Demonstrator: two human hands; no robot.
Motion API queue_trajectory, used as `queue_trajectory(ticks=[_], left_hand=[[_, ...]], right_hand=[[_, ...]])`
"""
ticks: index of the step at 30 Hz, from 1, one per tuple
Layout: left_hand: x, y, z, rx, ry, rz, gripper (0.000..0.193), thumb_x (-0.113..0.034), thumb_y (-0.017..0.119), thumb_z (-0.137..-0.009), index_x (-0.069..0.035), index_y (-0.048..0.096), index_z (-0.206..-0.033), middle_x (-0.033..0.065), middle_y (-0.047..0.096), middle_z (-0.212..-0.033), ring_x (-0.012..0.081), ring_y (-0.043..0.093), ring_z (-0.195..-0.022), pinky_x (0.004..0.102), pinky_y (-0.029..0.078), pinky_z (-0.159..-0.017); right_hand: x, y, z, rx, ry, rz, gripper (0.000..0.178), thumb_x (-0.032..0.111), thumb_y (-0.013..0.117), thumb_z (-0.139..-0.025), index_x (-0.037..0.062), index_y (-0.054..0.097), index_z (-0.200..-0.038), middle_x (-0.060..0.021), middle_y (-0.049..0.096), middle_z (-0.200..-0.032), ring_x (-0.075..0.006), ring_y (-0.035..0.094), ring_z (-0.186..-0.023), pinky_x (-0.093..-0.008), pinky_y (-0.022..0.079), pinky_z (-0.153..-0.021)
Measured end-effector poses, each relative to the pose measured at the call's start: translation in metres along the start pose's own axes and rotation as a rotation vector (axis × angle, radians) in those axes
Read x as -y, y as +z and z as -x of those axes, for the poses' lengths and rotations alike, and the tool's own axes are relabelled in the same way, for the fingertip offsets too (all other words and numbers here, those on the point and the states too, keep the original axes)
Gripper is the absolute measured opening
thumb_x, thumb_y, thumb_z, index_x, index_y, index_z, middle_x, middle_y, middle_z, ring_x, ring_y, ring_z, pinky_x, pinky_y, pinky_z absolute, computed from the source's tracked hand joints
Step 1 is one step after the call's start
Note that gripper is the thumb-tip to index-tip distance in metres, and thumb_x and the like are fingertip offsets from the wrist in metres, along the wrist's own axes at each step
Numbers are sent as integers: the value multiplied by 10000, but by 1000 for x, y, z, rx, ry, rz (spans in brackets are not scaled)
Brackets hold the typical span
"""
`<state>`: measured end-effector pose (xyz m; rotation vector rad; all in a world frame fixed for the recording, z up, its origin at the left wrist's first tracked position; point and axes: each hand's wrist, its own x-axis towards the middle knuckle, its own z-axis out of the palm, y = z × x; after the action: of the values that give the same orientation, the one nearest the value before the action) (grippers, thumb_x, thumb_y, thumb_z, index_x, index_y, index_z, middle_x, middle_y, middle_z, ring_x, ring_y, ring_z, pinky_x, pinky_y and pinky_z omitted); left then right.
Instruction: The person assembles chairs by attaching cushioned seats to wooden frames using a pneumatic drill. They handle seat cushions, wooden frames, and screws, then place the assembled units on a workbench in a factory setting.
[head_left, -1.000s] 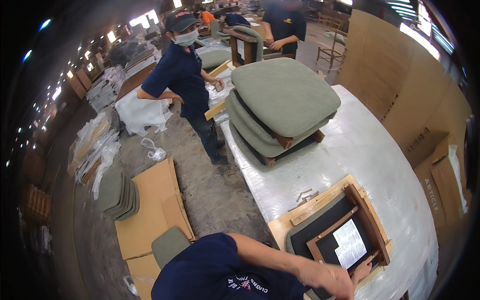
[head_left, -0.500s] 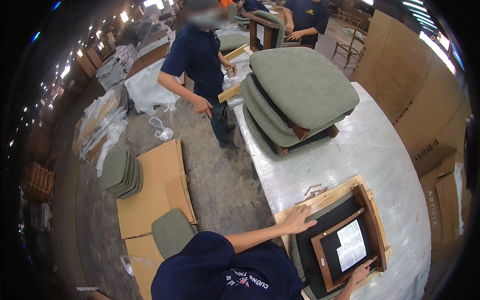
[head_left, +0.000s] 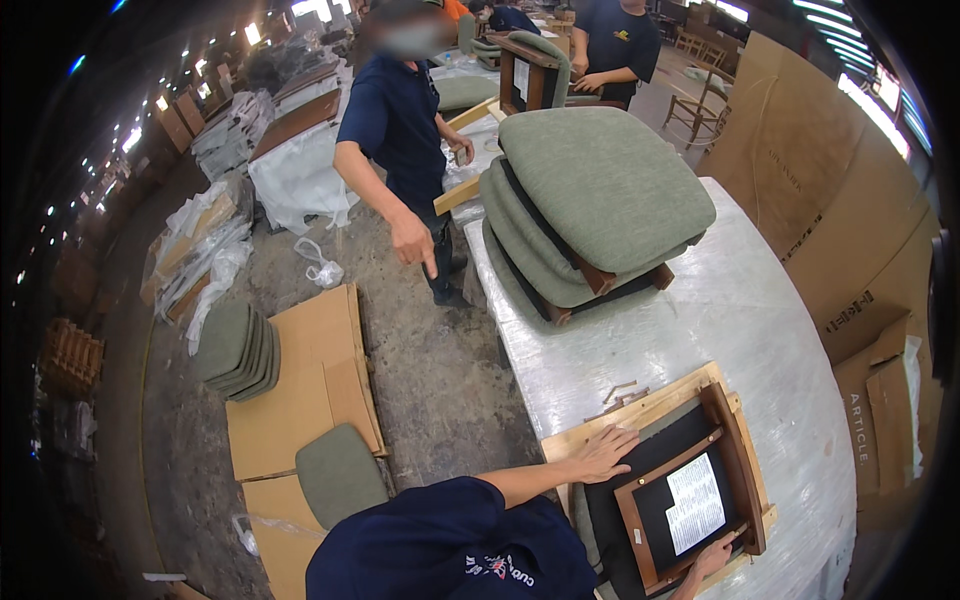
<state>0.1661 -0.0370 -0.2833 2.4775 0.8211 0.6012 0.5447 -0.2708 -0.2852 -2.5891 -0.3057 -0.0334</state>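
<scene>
An upturned chair seat with a black underside and green-grey edge lies in a pale wooden jig on the table. Fixed over it is a brown wooden frame, with a white printed label inside. My left hand lies flat with spread fingers over the seat's far left edge and the jig. At the frame's near right corner, my right hand has its fingers closed by the rail; what they hold, if anything, is too small to tell. Several bolts lie beyond the jig.
Stacked green seats occupy the plastic-covered table farther off. A co-worker stands across to the left, another person behind. More seats rest on cardboard at left; tall cardboard stands at right.
My left hand has shifted slightly along the seat's edge. My right hand stays at the frame corner. The co-worker's hand has come forward and points downward. The whole view has tilted a little.
</scene>
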Motion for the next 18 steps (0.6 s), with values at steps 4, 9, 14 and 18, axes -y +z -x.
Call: queue_trajectory(ticks=[4,9,14,18], left_hand=[[10,1,-2,21,9,-13,701,-472,510,-1008,50,408,-1466,208,355,-1561,350,320,-1443,455,254,-1215],[14,1,-7,35,-81,-15,797,-529,489,-999,16,293,-1545,208,281,-1612,347,245,-1497,441,238,-1229],[12,-2,-6,72,-100,-59,833,-565,477,-994,-10,250,-1571,178,237,-1639,328,222,-1512,440,231,-1233],[9,-5,-6,67,-106,-73,818,-565,465,-1001,-9,263,-1566,161,253,-1638,319,230,-1512,428,246,-1228]], right_hand=[[-2,-1,-2,13,3,11,777,613,423,-1013,-110,642,-1195,-316,673,-1144,-491,639,-1037,-521,503,-901],[-4,4,-5,0,5,12,785,618,418,-1012,-112,641,-1194,-317,672,-1150,-493,636,-1043,-517,503,-903],[-3,1,-3,-30,5,29,793,633,412,-1007,-104,655,-1168,-308,682,-1133,-494,643,-1021,-516,507,-884],[2,-5,-1,59,4,-15,726,562,414,-1036,-112,649,-1167,-317,678,-1123,-495,645,-1007,-519,508,-875]])
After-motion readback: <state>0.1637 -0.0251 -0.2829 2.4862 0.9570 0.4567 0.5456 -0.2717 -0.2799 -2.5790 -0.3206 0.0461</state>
